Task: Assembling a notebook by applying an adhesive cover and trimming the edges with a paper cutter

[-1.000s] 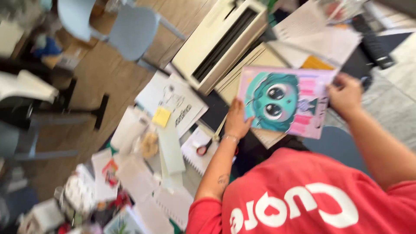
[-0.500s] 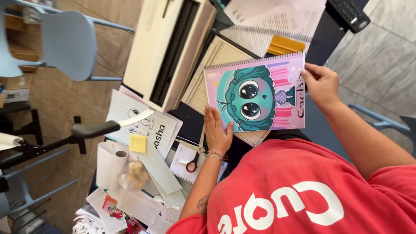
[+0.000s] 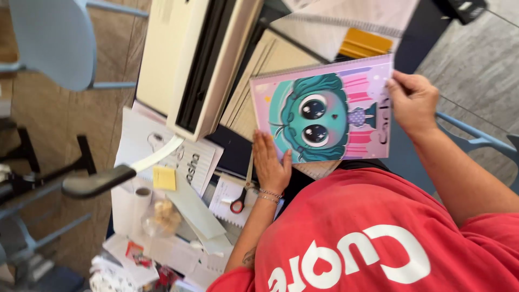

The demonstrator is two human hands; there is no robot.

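Observation:
A spiral-bound notebook (image 3: 330, 113) with a pink cover and a teal, big-eyed cartoon figure is held up over a cluttered dark table (image 3: 238, 157). My left hand (image 3: 270, 165) rests along its lower left edge, thumb over the cover. My right hand (image 3: 413, 100) grips its right edge with fingers curled around it. My red shirt (image 3: 378, 232) fills the lower right of the view.
A cream-coloured machine (image 3: 200, 59) lies on the table's left. Red-handled scissors (image 3: 240, 203), a yellow sticky note (image 3: 164, 177), a paper roll (image 3: 141, 194) and loose sheets lie near my left arm. A yellow scraper (image 3: 367, 43) sits behind the notebook. A blue chair (image 3: 54, 38) stands far left.
The view has swung and drawn closer to the table. The notebook has turned slightly and stayed in both hands, with the grip unchanged.

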